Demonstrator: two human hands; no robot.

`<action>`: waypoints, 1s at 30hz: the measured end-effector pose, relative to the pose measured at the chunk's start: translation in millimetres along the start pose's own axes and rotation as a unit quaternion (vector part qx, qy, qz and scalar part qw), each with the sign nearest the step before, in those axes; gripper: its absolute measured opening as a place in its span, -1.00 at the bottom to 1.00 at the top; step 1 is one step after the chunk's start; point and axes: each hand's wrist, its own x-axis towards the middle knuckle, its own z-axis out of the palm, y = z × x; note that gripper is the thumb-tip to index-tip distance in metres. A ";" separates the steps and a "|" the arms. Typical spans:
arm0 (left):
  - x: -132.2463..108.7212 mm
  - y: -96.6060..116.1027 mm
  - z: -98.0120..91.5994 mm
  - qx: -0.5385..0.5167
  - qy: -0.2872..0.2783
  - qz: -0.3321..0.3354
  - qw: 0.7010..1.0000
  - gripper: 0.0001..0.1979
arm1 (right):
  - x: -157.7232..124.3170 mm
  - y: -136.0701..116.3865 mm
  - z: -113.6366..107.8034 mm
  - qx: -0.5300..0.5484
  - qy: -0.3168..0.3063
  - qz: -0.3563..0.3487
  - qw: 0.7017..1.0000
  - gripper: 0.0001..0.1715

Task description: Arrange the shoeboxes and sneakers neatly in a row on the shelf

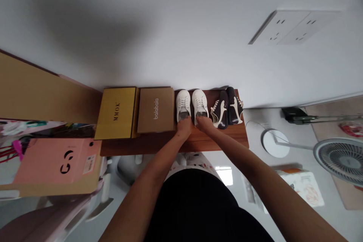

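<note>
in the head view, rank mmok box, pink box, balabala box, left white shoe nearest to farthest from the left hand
From the left hand:
1. Left white shoe, at the hand, held by the heel end.
2. Balabala box, just left of that shoe.
3. MMOK box, left of the balabala box.
4. Pink box, farther left and lower in the picture.

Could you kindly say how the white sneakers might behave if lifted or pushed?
The white sneakers would probably slide rather than roll, standing soles-down on the wooden board. Their low, laced uppers suggest they may flex slightly when squeezed. With the left hand and right hand at their heel ends, they might tip toe-down when lifted.
</note>
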 end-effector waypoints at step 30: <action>-8.7 81.1 56.1 -0.157 -0.055 0.199 0.966 -0.52 | -62.9 167.9 49.3 0.249 0.391 0.153 0.873 -0.51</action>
